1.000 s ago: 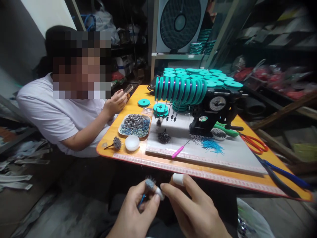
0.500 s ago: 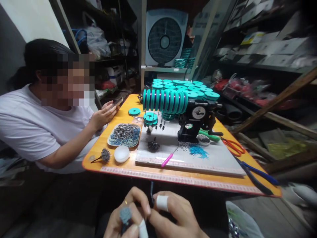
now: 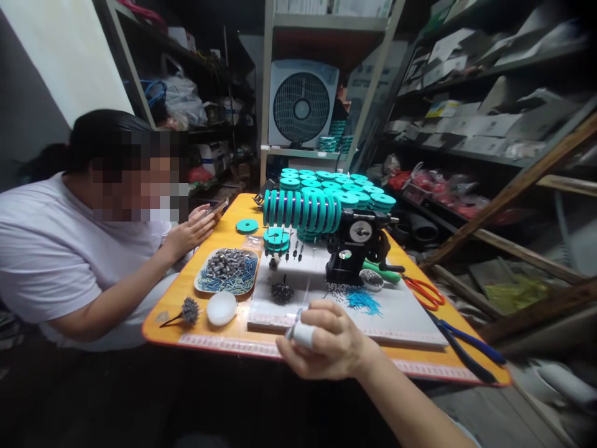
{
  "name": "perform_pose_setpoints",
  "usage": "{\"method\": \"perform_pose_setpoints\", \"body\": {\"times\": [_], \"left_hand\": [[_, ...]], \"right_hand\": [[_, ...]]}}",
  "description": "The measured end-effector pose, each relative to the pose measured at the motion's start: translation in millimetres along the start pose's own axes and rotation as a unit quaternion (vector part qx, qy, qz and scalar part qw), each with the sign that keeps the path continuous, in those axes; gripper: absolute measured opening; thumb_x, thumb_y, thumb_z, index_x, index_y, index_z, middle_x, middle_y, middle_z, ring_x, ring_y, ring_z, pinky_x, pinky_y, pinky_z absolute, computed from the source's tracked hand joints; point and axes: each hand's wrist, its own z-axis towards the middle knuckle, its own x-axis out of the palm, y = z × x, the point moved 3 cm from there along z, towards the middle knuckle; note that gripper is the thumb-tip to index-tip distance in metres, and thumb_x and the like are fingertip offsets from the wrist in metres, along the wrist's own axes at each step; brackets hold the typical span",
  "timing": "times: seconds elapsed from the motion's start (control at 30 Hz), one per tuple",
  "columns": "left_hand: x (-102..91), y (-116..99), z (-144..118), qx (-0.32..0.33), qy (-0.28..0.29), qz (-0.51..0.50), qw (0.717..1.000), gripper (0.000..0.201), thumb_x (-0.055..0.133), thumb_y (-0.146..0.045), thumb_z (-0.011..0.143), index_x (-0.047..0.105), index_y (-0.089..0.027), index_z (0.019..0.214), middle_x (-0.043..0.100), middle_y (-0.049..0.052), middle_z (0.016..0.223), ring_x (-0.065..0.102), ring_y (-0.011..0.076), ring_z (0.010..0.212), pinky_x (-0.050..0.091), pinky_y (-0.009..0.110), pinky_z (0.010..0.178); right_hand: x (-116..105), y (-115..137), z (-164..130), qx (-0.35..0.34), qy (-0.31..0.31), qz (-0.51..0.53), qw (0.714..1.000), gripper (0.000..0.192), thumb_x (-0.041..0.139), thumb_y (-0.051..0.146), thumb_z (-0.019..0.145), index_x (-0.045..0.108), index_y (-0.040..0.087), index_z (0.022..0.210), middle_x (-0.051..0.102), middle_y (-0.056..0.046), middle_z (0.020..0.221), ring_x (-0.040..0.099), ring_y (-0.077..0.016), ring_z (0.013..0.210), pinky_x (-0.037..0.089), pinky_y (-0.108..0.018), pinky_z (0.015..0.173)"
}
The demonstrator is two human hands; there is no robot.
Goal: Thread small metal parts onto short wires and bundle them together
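My right hand is over the front edge of the table, its fingers curled together and white tape round one finger. Something small and thin shows at its fingertips, too blurred to name. The hand covers the spot where a pink-handled tool lay. Just beyond it, a cluster of small dark pieces stands on the pale board. Blue thin pieces and tiny metal beads lie to its right. My left hand is out of view.
A black winding machine carries a row of teal spools. At left are a tray of metal parts and a white bowl. Orange scissors and blue-handled pliers lie right. A person sits left, holding a phone.
My right hand has left my lap and reached forward over the table edge, away from my left hand. My left hand has dropped out of view. The pink-handled tool no longer shows.
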Motion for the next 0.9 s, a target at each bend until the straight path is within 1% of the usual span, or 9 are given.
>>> {"method": "perform_pose_setpoints", "body": {"times": [0.17, 0.27, 0.37, 0.43, 0.5, 0.67, 0.77, 0.83, 0.9], "left_hand": [[-18.0, -6, 110, 0.046, -0.023, 0.018, 0.999, 0.034, 0.054, -0.043, 0.098, 0.07, -0.015, 0.109, 0.071, 0.007, 0.101, 0.068, 0.0195, 0.101, 0.059, 0.034, 0.081], [-21.8, 0, 134, 0.063, -0.032, 0.035, 0.997, 0.041, 0.061, -0.053, 0.091, 0.07, -0.02, 0.113, 0.071, 0.009, 0.109, 0.068, 0.0194, 0.102, 0.06, 0.035, 0.08], [-18.2, 2, 134, 0.08, -0.045, 0.056, 0.994, 0.041, 0.062, -0.06, 0.087, 0.069, -0.031, 0.116, 0.072, 0.009, 0.111, 0.067, 0.022, 0.105, 0.06, 0.038, 0.082], [-13.8, 1, 116, 0.092, -0.051, 0.074, 0.992, 0.04, 0.058, -0.059, 0.09, 0.067, -0.03, 0.117, 0.071, 0.009, 0.114, 0.066, 0.0218, 0.107, 0.059, 0.039, 0.085], [-8.3, 4, 77, 0.102, -0.055, 0.094, 0.989, 0.04, 0.053, -0.056, 0.094, 0.067, -0.026, 0.117, 0.069, 0.011, 0.117, 0.065, 0.0197, 0.103, 0.059, 0.038, 0.085], [7.9, 53, -70, 0.096, -0.039, 0.148, 0.984, 0.029, 0.071, -0.053, 0.081, 0.075, -0.025, 0.073, 0.075, 0.01, 0.096, 0.068, 0.0209, 0.077, 0.052, 0.028, 0.055], [-5.7, 89, -124, 0.061, -0.117, 0.194, 0.972, 0.021, 0.063, -0.041, 0.089, 0.077, -0.026, 0.094, 0.068, 0.008, 0.121, 0.066, 0.015, 0.084, 0.051, 0.023, 0.067], [-24.1, 106, -135, 0.012, -0.144, 0.17, 0.975, 0.023, 0.07, -0.043, 0.083, 0.075, -0.021, 0.087, 0.067, 0.008, 0.106, 0.062, 0.0155, 0.086, 0.049, 0.02, 0.067], [-42.9, 120, -136, -0.093, -0.148, 0.083, 0.981, 0.034, 0.08, -0.049, 0.072, 0.071, -0.018, 0.081, 0.062, 0.004, 0.085, 0.056, 0.0119, 0.076, 0.047, 0.017, 0.064]], "right_hand": [[-1, -42, -6, -0.024, 0.048, -0.052, 0.997, 0.011, 0.063, 0.008, 0.083, 0.062, 0.018, 0.081, 0.054, 0.001, 0.073, 0.052, -0.0061, 0.073, 0.046, -0.02, 0.069], [0, -61, -12, -0.045, 0.071, -0.071, 0.994, 0.024, 0.057, 0.002, 0.087, 0.069, 0.022, 0.095, 0.054, -0.001, 0.081, 0.051, -0.0065, 0.078, 0.045, -0.021, 0.074], [4, -70, -20, -0.031, 0.088, -0.079, 0.993, 0.022, 0.053, 0.006, 0.092, 0.07, 0.019, 0.098, 0.053, -0.004, 0.083, 0.05, -0.0071, 0.08, 0.047, -0.02, 0.075], [7, -68, -25, -0.011, 0.12, -0.079, 0.99, 0.024, 0.051, 0.008, 0.094, 0.07, 0.018, 0.106, 0.056, -0.006, 0.088, 0.053, -0.008, 0.083, 0.049, -0.019, 0.075], [6, -59, -29, 0.013, 0.157, -0.078, 0.984, 0.032, 0.047, 0.007, 0.094, 0.068, 0.017, 0.116, 0.059, -0.008, 0.095, 0.056, -0.0098, 0.088, 0.051, -0.021, 0.078], [-30, -5, -63, 0.106, 0.181, -0.079, 0.975, 0.045, 0.047, 0.004, 0.092, 0.062, 0.02, 0.131, 0.062, -0.009, 0.105, 0.058, -0.0136, 0.097, 0.052, -0.025, 0.084], [-68, 38, -121, 0.203, 0.152, -0.091, 0.963, 0.053, 0.052, 0.005, 0.091, 0.056, 0.027, 0.139, 0.06, -0.007, 0.118, 0.058, -0.0128, 0.114, 0.05, -0.024, 0.099], [-89, 65, -175, 0.303, 0.147, -0.127, 0.933, 0.052, 0.056, 0.013, 0.092, 0.055, 0.033, 0.14, 0.06, -0.004, 0.121, 0.059, -0.013, 0.114, 0.049, -0.026, 0.101], [-105, 88, -233, 0.427, 0.131, -0.18, 0.876, 0.049, 0.061, 0.031, 0.091, 0.055, 0.032, 0.14, 0.059, -0.006, 0.128, 0.057, -0.022, 0.119, 0.044, -0.043, 0.11]]}}
